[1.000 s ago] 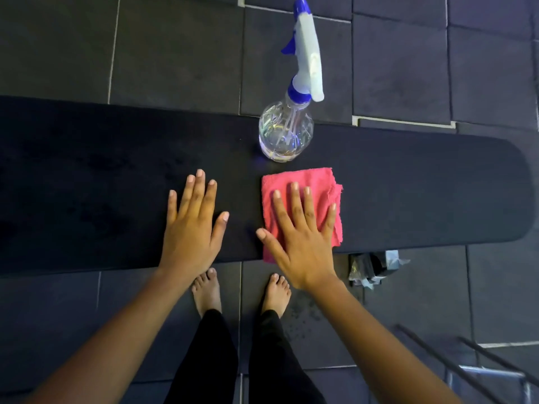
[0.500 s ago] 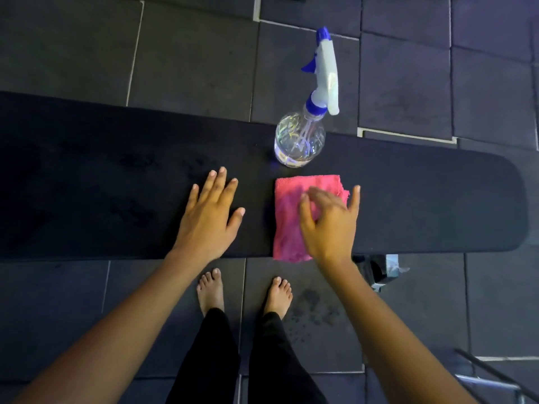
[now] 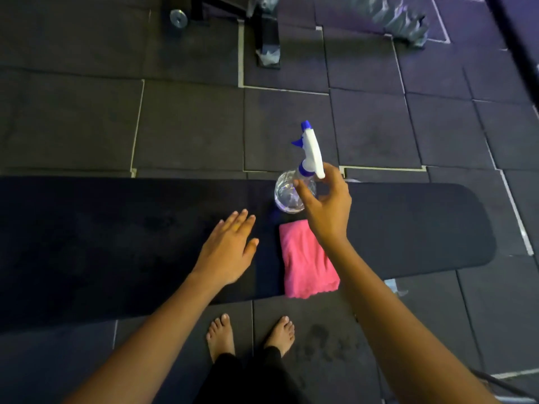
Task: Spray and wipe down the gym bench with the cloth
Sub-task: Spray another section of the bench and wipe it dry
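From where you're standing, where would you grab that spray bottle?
Probably at the narrow blue collar under the white trigger head of the spray bottle, coming from the near side, where the right hand is. The bottle stands upright on the bench, trigger pointing away.

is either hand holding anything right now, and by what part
Nothing is firmly held. The right hand is open, reaching around the spray bottle neck; the left hand lies flat on the bench.

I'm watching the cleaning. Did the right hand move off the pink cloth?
Yes. The right hand left the pink cloth and went up across the bench to the spray bottle, fingers open around its neck.
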`<state>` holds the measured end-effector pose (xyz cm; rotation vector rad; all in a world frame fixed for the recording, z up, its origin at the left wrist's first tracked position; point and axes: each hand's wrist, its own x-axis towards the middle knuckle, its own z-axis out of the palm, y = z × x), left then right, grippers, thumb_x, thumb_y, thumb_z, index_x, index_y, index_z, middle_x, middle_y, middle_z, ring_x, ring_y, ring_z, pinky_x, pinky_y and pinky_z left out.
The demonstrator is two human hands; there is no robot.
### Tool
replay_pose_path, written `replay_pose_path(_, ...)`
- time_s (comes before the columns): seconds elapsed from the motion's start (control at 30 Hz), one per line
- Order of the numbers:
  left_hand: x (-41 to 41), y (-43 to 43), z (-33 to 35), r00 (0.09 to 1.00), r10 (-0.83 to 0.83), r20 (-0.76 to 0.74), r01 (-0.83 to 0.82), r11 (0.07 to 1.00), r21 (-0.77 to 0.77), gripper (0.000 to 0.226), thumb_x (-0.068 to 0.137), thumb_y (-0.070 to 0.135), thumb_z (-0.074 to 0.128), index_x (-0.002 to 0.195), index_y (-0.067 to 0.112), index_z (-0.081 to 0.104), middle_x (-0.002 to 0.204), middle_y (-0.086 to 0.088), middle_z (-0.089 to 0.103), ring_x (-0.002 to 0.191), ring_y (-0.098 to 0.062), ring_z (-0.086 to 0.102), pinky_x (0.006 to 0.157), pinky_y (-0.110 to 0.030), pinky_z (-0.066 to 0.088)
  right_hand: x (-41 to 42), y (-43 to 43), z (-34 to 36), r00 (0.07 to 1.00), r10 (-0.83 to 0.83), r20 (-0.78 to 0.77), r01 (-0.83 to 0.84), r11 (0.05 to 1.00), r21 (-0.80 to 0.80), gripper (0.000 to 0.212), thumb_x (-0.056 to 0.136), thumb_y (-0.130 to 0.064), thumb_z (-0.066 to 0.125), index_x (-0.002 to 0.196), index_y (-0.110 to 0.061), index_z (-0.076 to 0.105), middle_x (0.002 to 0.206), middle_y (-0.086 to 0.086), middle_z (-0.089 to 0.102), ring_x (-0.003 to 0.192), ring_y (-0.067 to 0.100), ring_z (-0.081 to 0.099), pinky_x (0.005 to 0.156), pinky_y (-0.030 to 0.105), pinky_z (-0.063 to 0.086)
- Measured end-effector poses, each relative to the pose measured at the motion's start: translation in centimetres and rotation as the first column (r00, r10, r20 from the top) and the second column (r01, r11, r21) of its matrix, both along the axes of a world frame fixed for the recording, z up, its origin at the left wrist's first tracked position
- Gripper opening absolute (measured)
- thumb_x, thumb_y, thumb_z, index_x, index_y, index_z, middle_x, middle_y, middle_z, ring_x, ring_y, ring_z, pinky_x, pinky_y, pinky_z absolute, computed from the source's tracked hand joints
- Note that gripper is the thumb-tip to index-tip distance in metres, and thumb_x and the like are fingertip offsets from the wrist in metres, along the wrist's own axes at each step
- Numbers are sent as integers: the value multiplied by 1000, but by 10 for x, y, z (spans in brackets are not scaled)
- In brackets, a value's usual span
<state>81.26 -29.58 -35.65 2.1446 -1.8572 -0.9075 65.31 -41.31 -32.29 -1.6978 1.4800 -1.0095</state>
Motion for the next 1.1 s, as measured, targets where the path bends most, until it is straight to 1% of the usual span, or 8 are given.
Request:
replay_pose_path(0.1,9,7,-10,1000,-28,9,28,1000,5,58,100,36,39,152,16,22,161,-3,16,149,-17,10,121,-35,9,5,-1,-6,998,-50,47,49,999,24,30,78,-34,81,96,-32,56,90,-20,64,76,6,59,67,25,46)
replay_pose_path(0.2,15,21,-22,999,-27,29,26,999,36,58,101,37,37,152,19,19,162,-1,13,149,-14,7,122,-35,8,16,1,-12,999,-41,11,41,999,-9,35,73,-38,81,92,-33,52,88,-19,64,82,6,61,69,25,47)
replay_pose_path(0.3,17,33,-29,999,-19,40,16,997,74,57,101,37,35,153,19,17,163,1,8,150,-13,2,123,-36,5,27,-6,-12,997,38,-60,-40,999,-35,51,68,-36,79,106,-35,45,91,-13,59,82,10,61,69,28,52)
replay_pose_path(0.47,19,36,-31,995,-58,76,51,995,86,57,102,37,33,153,20,15,163,3,-1,149,-12,-7,123,-35,2,34,-19,-17,930,348,-116,-361,925,-120,79,69,-22,74,140,-23,39,104,-11,48,85,13,47,73,13,40)
replay_pose_path(0.6,24,40,-31,992,-49,118,36,993,110,57,102,37,33,153,23,13,163,4,-6,149,-13,-10,123,-37,2,47,-21,-22,922,371,-115,-385,911,-146,66,66,-22,60,131,-21,47,115,1,40,106,13,38,78,9,41)
replay_pose_path(0.73,17,45,-35,984,-16,176,-7,992,129,60,101,38,32,154,26,7,162,7,-13,149,-16,-14,123,-40,1,54,-25,-25,918,392,-56,-396,910,-123,65,75,-18,56,139,-13,45,141,-2,45,128,13,43,98,16,44)
replay_pose_path(0.93,13,49,-45,979,5,205,-28,994,106,62,100,39,32,154,25,3,160,7,-18,148,-17,-17,122,-42,-2,71,-33,-25,897,434,-84,-442,888,-125,61,77,-19,56,138,-16,47,127,-21,45,115,-10,40,94,2,33)
replay_pose_path(1.1,18,49,-46,977,-3,213,-18,995,95,57,101,41,28,153,27,9,162,8,-12,149,-14,-11,122,-40,2,75,-38,-21,898,427,-105,-435,898,-65,56,76,-13,59,131,-16,50,118,-16,50,104,11,53,83,18,44)
